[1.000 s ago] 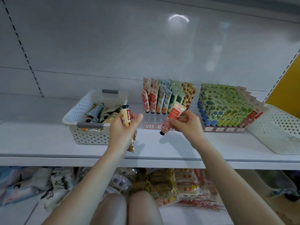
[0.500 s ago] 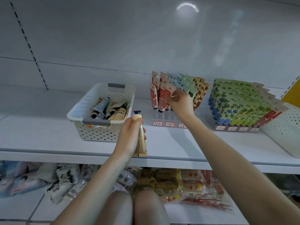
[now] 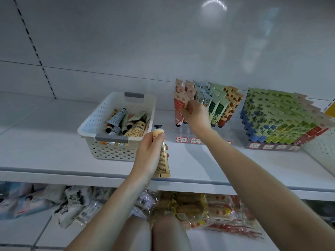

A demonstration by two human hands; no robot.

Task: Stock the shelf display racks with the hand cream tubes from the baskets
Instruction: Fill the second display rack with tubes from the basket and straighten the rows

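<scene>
White shelf [image 3: 54,142] against a pale back panel fills the frame, and right of centre the right hand [image 3: 196,116] is up at the clear rack [image 3: 183,132], thumb and fingers pinching a red tube [image 3: 178,110] in the leftmost row. That tube stands cap down among the other red ones, with blue, green and orange rows packed just beside it to the right. Down at centre, the left hand [image 3: 148,154] has its fingers wrapped round a yellow tube [image 3: 163,160], black cap pointing up, its flat end down near the shelf's front edge. Just left of that hand sits the white basket [image 3: 116,147] with grey handles, loose tubes [image 3: 126,124] piled inside at all angles. Price labels [image 3: 181,139] line the rack's front. Further right, a second rack [image 3: 272,113] is crammed with green and blue tubes, red ones at its far end. A second basket [image 3: 322,142] pokes in at the right edge. Along the bottom, the lower shelf [image 3: 45,232] carries packets [image 3: 199,209], with the person's knees [image 3: 150,232] in front
</scene>
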